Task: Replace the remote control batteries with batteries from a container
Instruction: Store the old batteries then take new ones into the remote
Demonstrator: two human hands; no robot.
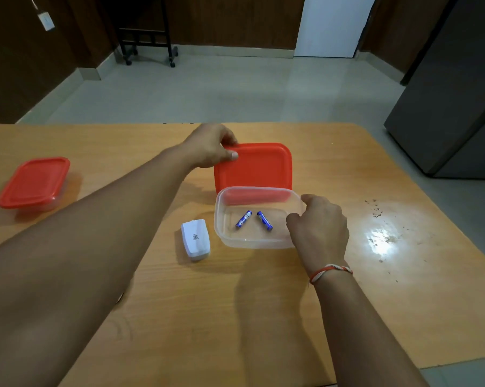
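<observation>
Our left grip (212, 146) pinches the far-left corner of the red lid (254, 166), lying on the counter (180, 303) behind the clear tub (259, 241); our right grip (318, 227) curls round the tub's right rim; two blue batteries (254, 220) lie inside; the white remote (195, 239) sits just left; another red-lidded tub (33, 182) stands far left.

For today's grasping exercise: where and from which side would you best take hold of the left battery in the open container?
Pinch the left battery across its middle, coming straight down through the open top of the clear container. It lies flat on the floor, angled away from the right battery, so fingers likely fit either side; the walls block a sideways approach.
</observation>
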